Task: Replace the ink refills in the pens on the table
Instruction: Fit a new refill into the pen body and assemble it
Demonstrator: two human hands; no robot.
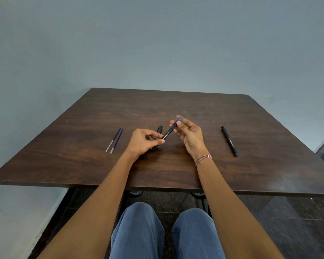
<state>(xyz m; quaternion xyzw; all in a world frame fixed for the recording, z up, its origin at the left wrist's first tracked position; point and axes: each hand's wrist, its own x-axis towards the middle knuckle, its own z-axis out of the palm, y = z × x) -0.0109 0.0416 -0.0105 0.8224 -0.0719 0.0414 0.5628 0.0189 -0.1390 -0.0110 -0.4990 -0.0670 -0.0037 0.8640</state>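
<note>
Dark brown wood-grain table [176,105], with a seated person reaching both bare forearms over its near edge. Left hand [141,142] is knuckles-up, fingers curled, its thumb and forefinger pinching the near end of a black pen [169,132]. Right hand [190,136] is turned palm-up, thumb and fingertips closed narrowly on the pen's blue far end. The pen is held between the two hands above the middle of the table, slanting away and to the right. A pink beaded bracelet [203,159] circles the right wrist.

A second black pen [159,129] lies on the table just behind the held one; the left hand covers most of it. White printing on the held pen's barrel is too small to read, and whether its parts are loosened cannot be told.

Two thin refills [114,140], one purple and one darker, lie side by side left of the hands. A third black pen [229,141] with a blue tip lies well apart to the right.

Behind the table stands a plain grey-blue wall [157,43]. Below it show knees in blue jeans [138,230] and a dark tiled floor [279,221]
</note>
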